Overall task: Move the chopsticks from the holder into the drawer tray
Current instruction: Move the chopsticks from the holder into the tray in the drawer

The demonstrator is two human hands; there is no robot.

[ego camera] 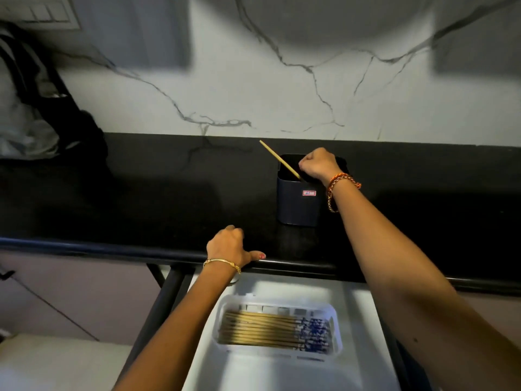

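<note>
Starting nearest, the tray (225,347) holds many chopsticks below the desk (169,198); left hand (229,245) rests loosely curled, empty, on its edge. Beyond, right hand (320,165) reaches into the holder (296,204), apparently pinching the last chopstick (277,158): light, stiff, smooth, best held mid-shaft.

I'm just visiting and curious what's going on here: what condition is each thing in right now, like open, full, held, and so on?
Drawer: pulled open.
Tray: in the drawer, holding a row of chopsticks lying flat.
Holder: upright on the counter, one chopstick showing.
Chopstick: leaning out of the holder, tilted left.
Right hand: curled at the holder's mouth; grip on the chopstick unclear.
Left hand: resting on the counter edge, holding nothing.
</note>
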